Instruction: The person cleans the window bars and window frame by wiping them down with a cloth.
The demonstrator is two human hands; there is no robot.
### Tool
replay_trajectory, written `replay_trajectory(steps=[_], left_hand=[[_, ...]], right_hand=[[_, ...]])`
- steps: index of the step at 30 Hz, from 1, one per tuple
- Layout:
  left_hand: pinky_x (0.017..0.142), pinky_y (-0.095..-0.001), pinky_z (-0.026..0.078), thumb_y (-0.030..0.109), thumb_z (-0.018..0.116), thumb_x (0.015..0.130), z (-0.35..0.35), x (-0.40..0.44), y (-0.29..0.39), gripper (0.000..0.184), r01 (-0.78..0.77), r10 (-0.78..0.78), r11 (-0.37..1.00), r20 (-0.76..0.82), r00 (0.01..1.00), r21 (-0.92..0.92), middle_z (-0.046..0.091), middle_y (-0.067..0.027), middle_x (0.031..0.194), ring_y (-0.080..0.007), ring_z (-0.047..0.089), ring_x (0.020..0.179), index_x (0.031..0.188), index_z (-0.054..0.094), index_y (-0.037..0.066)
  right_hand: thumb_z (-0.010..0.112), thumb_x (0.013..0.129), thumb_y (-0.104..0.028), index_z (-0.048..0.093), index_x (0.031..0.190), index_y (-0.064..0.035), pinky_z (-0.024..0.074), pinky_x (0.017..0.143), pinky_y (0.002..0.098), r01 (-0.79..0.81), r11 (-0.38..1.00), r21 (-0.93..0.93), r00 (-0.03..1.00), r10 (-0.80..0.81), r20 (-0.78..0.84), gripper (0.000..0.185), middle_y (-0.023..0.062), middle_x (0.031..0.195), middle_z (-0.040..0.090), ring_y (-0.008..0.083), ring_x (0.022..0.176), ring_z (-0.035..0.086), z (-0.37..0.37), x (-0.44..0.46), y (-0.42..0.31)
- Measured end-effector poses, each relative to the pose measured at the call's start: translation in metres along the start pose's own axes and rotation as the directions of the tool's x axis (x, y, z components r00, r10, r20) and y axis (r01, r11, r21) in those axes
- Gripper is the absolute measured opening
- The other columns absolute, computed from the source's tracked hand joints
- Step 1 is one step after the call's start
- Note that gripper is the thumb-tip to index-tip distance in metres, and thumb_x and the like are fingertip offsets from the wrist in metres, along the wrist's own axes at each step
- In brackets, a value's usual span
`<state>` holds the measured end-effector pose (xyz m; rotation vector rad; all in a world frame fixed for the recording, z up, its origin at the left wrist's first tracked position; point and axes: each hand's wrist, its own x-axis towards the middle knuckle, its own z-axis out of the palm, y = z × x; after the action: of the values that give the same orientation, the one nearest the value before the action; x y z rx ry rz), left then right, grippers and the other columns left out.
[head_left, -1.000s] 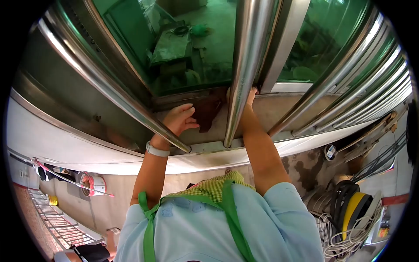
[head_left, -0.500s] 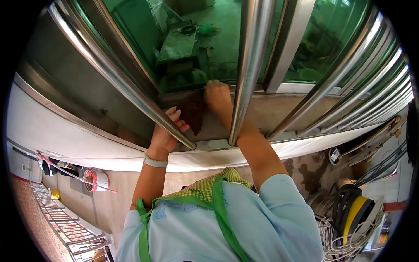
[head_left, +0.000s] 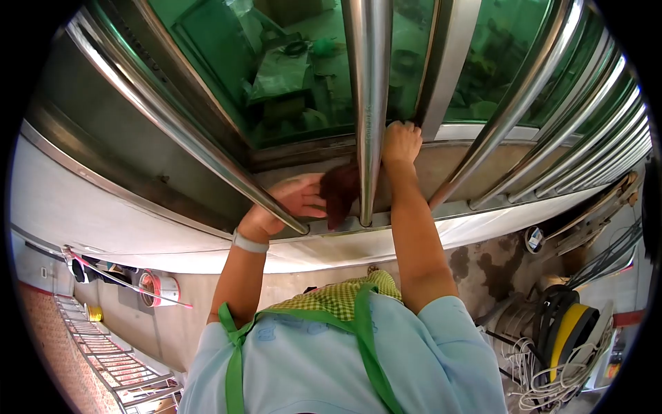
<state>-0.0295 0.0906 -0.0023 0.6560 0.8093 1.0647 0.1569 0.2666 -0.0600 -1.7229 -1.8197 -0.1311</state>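
My left hand [head_left: 303, 195] reaches in behind the slanting left bar [head_left: 186, 131], fingers loose and spread, not closed around anything. Its fingertips are right at the left edge of the dark red cloth [head_left: 340, 191]; can't tell whether they touch it. The cloth lies on the sill [head_left: 441, 172], partly behind the middle bar [head_left: 371, 110], one pointed end hanging toward the sill's outer edge. My right hand [head_left: 402, 143] is on the other side of the middle bar, fingers curled, up against the bottom of the window frame [head_left: 449, 69]. Can't tell if it grips part of the cloth, the bar hides that stretch. My right arm goes in between the middle bar and the next bar [head_left: 510, 117] to the right. Green glass [head_left: 293, 131] behind the bars, cluttered room visible through it. I have a pale band [head_left: 249, 241] on my left wrist, a light blue shirt [head_left: 303, 366], green straps [head_left: 234, 379] and yellow-green checked fabric [head_left: 324, 298] on the front. Floor, left: red and white bucket [head_left: 165, 290]. Lower right: yellow and black object [head_left: 569, 338] with a tangle of white cable [head_left: 552, 395] beside it.
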Motion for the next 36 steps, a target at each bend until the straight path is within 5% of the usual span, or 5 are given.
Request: replay_trajectory(steps=[10,12,14,29,36], left_hand=[[0.082,-0.0388,0.046,0.025,0.049,0.088,-0.005,0.013,-0.018,0.036,-0.069,0.067,0.998,0.107,0.992,0.011,0.06,-0.0113,0.099,-0.0229,0.059,0.091,0.115,0.05,0.0],[0.082,-0.0377,0.046,0.026,0.05,0.088,-0.007,0.008,-0.021,0.037,-0.144,0.145,0.989,0.085,0.986,-0.015,0.061,-0.0105,0.099,-0.0226,0.059,0.091,0.115,0.051,0.001],[0.077,-0.0315,0.046,0.027,0.049,0.087,-0.022,0.006,-0.027,0.037,-0.331,0.382,0.888,0.112,0.917,-0.32,0.058,-0.0068,0.108,-0.0176,0.056,0.093,0.116,0.05,0.003],[0.073,-0.0306,0.044,0.027,0.057,0.079,-0.004,-0.032,-0.02,0.046,-0.541,0.519,0.813,-0.152,0.841,-0.216,0.051,-0.0004,0.084,-0.0137,0.051,0.081,0.118,0.048,0.003],[0.076,-0.0279,0.045,0.029,0.031,0.093,0.01,-0.032,-0.018,0.044,-0.396,0.396,0.914,0.013,0.918,0.089,0.061,-0.0095,0.089,-0.0159,0.056,0.086,0.101,0.058,-0.004]], right_hand=[[0.055,0.074,-0.018,0.069,0.074,-0.0071,0.0396,0.074,0.0352,0.246,0.958,-0.148,0.934,-0.194,0.299,0.018,0.0113,0.079,0.064,0.027,0.088,0.051,0.04,0.003,-0.015],[0.054,0.075,-0.018,0.068,0.073,-0.0074,0.0395,0.072,0.0349,0.103,0.861,0.497,0.984,-0.162,0.075,0.018,0.0112,0.078,0.064,0.0269,0.086,0.052,0.149,-0.003,-0.006],[0.055,0.075,-0.02,0.067,0.071,-0.0071,0.04,0.067,0.034,0.318,0.93,-0.185,0.921,-0.256,0.294,0.018,0.0105,0.072,0.063,0.0264,0.083,0.053,0.083,-0.015,-0.054],[0.06,0.072,-0.015,0.06,0.084,-0.0025,0.0445,0.074,0.0406,0.188,0.105,0.977,0.77,-0.633,-0.08,0.018,0.0176,0.086,0.058,0.0357,0.083,0.055,0.067,-0.02,-0.082],[0.064,0.075,-0.027,0.067,0.089,-0.0088,0.0477,0.063,0.0395,0.415,0.806,0.422,0.899,-0.294,-0.323,0.023,0.0153,0.074,0.062,0.0321,0.067,0.06,0.0,-0.01,-0.064]])
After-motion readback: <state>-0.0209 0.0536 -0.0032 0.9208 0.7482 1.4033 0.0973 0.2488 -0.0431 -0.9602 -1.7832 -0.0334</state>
